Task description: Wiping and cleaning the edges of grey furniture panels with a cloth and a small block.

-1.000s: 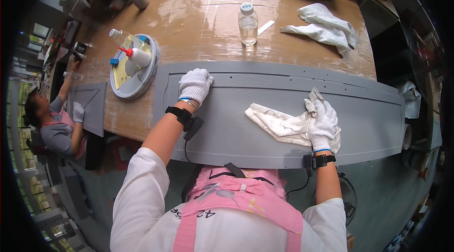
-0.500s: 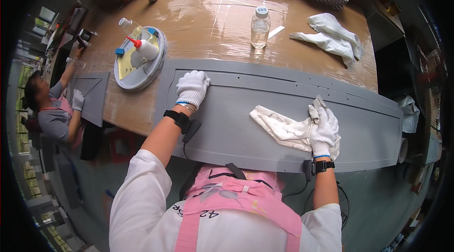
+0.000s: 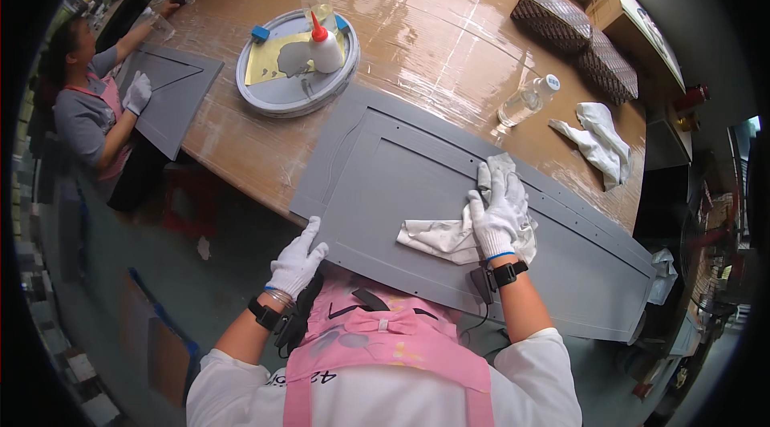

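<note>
A long grey panel with a raised border lies along the table's near edge. My right hand, in a white knit glove, holds a soiled white cloth against the panel's face, fingers stretched over it. Part of the cloth trails to the left, and some bunches past the fingertips. My left hand, also gloved, is at the panel's near left edge with thumb and forefinger apart and nothing seen in it. Whether it touches the edge I cannot tell.
Beyond the panel stand a grey round lid carrying a red-tipped squeeze bottle, a clear bottle and a crumpled white cloth. Patterned boxes sit at the far right. At left, a co-worker handles another grey panel.
My view has turned. My left hand has come off the panel's face to its near left edge, its fingers now apart. My right hand has moved left along the panel with the cloth.
</note>
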A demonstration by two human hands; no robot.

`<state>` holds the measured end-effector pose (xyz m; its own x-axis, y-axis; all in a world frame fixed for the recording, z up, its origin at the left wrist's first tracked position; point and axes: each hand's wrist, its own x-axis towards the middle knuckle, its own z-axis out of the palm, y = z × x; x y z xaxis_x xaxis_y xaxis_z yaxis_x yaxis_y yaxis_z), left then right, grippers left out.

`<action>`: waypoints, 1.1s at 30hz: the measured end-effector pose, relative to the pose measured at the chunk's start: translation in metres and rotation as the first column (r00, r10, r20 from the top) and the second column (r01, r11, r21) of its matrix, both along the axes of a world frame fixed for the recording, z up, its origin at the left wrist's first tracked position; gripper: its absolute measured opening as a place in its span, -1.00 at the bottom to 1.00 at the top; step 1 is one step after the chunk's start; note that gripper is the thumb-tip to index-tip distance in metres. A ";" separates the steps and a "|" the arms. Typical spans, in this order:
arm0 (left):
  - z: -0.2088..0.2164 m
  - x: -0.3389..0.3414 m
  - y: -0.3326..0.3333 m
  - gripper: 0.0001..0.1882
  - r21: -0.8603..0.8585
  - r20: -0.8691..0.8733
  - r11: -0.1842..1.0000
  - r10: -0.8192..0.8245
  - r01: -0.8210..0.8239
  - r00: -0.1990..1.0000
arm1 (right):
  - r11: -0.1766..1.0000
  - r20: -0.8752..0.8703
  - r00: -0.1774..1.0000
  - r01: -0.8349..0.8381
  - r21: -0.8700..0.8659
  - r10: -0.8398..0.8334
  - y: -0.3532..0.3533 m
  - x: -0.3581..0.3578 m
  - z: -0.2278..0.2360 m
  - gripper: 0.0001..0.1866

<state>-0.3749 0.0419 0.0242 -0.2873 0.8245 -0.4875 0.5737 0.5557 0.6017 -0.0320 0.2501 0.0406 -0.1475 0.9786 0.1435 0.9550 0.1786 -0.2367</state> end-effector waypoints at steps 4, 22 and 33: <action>0.013 0.003 0.007 -0.47 -0.109 0.498 0.966 0.257 -0.233 0.829 | 0.919 -0.024 0.921 -0.385 0.089 0.388 0.030 -0.116 0.004 -0.20; -0.002 -0.016 -0.001 -0.54 -0.169 0.821 0.888 0.367 -0.428 0.437 | 0.928 -0.038 0.940 -0.342 -0.150 0.340 0.065 -0.165 0.005 -0.20; -0.005 -0.027 -0.001 -0.37 -0.270 0.825 0.840 0.454 -0.471 0.337 | 0.272 -0.167 0.289 -0.955 -0.119 0.943 -0.105 -0.067 0.006 -0.53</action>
